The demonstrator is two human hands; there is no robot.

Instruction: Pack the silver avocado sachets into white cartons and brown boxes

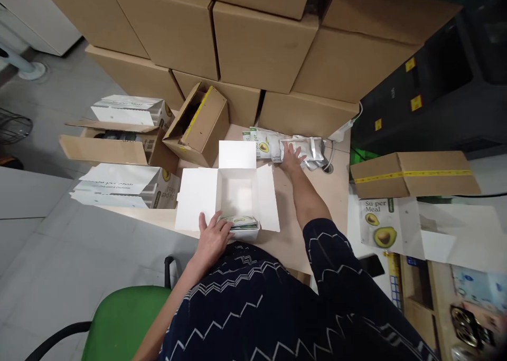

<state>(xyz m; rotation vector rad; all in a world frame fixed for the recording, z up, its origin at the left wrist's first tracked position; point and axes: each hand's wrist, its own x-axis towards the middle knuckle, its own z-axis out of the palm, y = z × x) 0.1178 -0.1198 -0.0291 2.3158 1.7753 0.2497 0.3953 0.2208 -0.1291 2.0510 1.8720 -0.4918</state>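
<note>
A white carton (237, 189) stands with its flaps spread on the table in front of me. Several flat green-and-white packets (241, 222) sit inside it against the near wall. My left hand (214, 237) rests on the carton's near left edge, fingers apart, fingertips close to those packets. Farther right, my right hand (291, 158) reaches onto a row of silver pouches (311, 149), its fingers spread over them. White pouches with an avocado print (266, 143) lie just left of that hand. Whether the right fingers grip a pouch is not visible.
Brown cartons (261, 44) are stacked behind the table. Opened brown boxes (206, 123) and avocado-printed white cartons (130, 184) stand at left. A black machine (428, 92), a taped brown box (415, 173) and a phone (372, 265) are at right. A green chair (127, 319) stands lower left.
</note>
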